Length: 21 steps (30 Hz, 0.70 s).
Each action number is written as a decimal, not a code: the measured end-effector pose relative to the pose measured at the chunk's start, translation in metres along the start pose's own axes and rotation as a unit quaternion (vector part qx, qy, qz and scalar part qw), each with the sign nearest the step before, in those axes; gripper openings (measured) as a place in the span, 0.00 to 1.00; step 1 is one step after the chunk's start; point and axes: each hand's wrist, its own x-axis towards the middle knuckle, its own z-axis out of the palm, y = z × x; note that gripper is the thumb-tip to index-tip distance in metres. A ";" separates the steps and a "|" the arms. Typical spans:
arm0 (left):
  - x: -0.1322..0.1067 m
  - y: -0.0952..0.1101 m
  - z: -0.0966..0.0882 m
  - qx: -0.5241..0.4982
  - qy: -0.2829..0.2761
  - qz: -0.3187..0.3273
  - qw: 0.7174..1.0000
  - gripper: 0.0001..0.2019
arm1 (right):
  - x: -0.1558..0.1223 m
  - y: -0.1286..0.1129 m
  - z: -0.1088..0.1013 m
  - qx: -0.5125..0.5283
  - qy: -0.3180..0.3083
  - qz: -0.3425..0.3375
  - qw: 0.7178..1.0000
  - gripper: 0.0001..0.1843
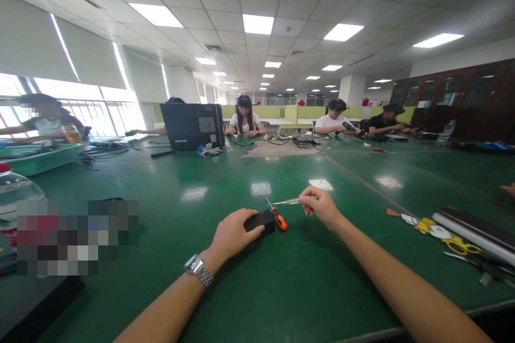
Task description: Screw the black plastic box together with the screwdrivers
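Note:
My left hand (233, 230), with a metal watch at the wrist, is closed around a black rectangular box (267, 221) on the green table. Right beside the box lies a small screwdriver (280, 221) with an orange and black handle, its shaft pointing away from me. My right hand (319, 206) pinches a slender, pale, shiny tool (287, 201) with a narrow tip. The tool is held nearly level, and its tip is over or near the orange screwdriver's shaft; whether they touch I cannot tell. The exact kind of the pale tool is too small to make out.
The green table (341, 289) spreads all around. To the right lie yellow-handled scissors (462, 247) and a long dark and silver bar (475, 233). A bottle (20, 187) and a green basket (44, 159) stand left. A black computer case (193, 126) and several people are across.

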 end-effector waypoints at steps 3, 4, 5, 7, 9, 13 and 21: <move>0.000 0.000 0.000 -0.008 0.002 0.003 1.000 0.18 | 0.001 -0.001 -0.001 0.048 0.000 0.016 0.999 0.10; 0.000 -0.001 0.000 -0.010 0.002 0.002 1.000 0.18 | 0.001 -0.001 -0.002 0.062 0.001 0.024 0.998 0.10; 0.000 -0.001 0.000 -0.012 0.001 0.002 1.000 0.18 | 0.001 -0.001 -0.002 0.074 0.001 0.033 0.997 0.10; 0.000 -0.001 -0.001 -0.014 0.000 0.003 1.000 0.18 | 0.001 0.000 -0.004 0.091 -0.001 0.050 0.995 0.09; 0.000 -0.002 -0.001 -0.016 0.001 0.006 1.000 0.19 | 0.002 0.002 -0.005 0.093 -0.010 0.060 0.994 0.09; 0.001 -0.001 -0.001 -0.019 0.001 0.005 1.000 0.18 | 0.001 0.003 -0.005 0.077 -0.025 0.059 0.995 0.08; 0.000 0.001 -0.003 -0.021 -0.004 -0.003 1.000 0.18 | 0.003 0.004 -0.008 0.013 -0.022 0.035 0.999 0.06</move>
